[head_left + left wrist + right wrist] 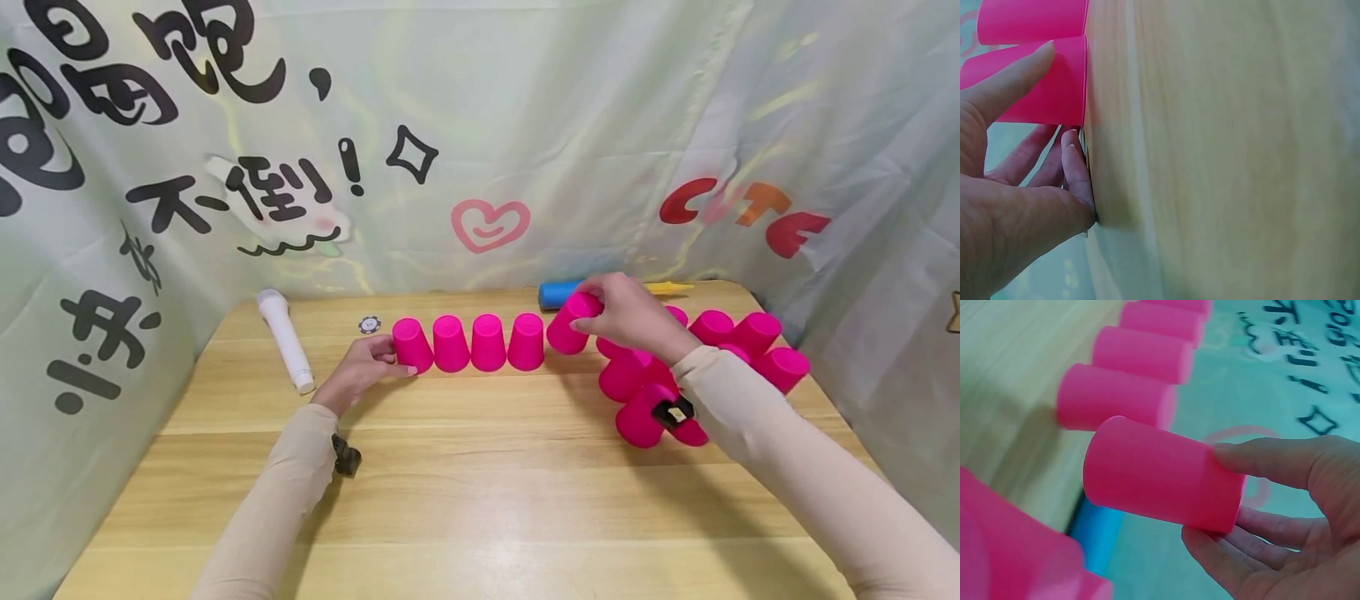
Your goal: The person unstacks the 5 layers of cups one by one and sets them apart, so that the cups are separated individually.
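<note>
Four pink cups stand upside down in a row across the table. My left hand point(360, 371) is at the leftmost pink cup point(412, 345), its thumb across the front and its fingers by the left side and back, as the left wrist view shows point(1029, 169). At the row's right end my right hand point(633, 315) grips another pink cup point(567, 329) near its closed end. That cup is tilted, its mouth side toward the row in the right wrist view point(1160, 475), and looks lifted off the table.
Several more pink cups point(637, 417) cluster at the right, partly under my right forearm. A blue cylinder point(557, 295) with a yellow piece point(670, 288) lies at the back. On the left are a white microphone point(286, 342) and a poker chip point(369, 325). A printed curtain point(600, 125) hangs behind.
</note>
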`<state>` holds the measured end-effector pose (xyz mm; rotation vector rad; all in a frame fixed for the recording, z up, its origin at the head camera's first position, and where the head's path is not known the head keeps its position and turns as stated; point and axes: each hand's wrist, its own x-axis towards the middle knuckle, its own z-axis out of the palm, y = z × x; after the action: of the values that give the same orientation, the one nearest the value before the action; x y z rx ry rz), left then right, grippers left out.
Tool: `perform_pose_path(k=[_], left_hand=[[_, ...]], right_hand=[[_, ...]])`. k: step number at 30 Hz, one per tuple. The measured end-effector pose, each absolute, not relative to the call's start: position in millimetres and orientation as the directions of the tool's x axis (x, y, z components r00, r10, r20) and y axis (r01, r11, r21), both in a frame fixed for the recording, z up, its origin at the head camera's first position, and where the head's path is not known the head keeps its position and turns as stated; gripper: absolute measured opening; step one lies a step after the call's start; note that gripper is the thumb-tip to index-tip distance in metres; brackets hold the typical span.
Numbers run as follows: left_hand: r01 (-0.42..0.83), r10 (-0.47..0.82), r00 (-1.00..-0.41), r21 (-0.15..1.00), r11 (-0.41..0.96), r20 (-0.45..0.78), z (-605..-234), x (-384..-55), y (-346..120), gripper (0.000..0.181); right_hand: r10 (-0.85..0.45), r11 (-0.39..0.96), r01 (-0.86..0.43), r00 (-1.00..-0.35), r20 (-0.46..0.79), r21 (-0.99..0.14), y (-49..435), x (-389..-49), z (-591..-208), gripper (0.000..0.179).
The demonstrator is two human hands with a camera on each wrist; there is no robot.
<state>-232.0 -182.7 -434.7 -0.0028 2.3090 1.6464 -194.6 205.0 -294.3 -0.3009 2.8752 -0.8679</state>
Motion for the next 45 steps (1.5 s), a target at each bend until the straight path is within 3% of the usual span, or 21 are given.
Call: perform_pose_path(k=[10, 19, 34, 39, 45], left_hand=[[-0.181, 0.170, -0.953, 0.923, 0.340, -0.250, -436.7, -233.1, -182.0, 0.061], [-0.181, 0.171, -0.953, 0.922, 0.343, -0.251, -434.7, -234.3, -182.2, 0.059], [-0.193, 0.177, -0.947, 0.914, 0.358, -0.269, -423.6, -228.4, -180.0, 0.058], [-0.193, 0.183, -0.944, 0.910, 0.368, -0.274, -412.1, -223.5, -176.9, 0.055], [-0.198, 0.167, -0.949, 0.915, 0.351, -0.269, -430.1, -231.7, -182.5, 0.063]], right_hand=[[-0.239, 0.755, -0.241, -0.967, 0.086, -0.610, 231.7, -148.1, -259.1, 0.058], [-0.082, 0.820, -0.164, -0.982, 0.171, -0.548, 289.9, -110.1, -250.1, 0.063], [0.176, 0.840, 0.090, -0.978, 0.112, -0.535, 372.7, -72.3, -281.6, 0.068], [0.196, 0.832, 0.131, -0.979, 0.065, -0.538, 393.4, -63.9, -304.0, 0.068], [0.159, 0.842, 0.137, -0.987, -0.002, -0.521, 408.9, -60.3, -330.4, 0.070]])
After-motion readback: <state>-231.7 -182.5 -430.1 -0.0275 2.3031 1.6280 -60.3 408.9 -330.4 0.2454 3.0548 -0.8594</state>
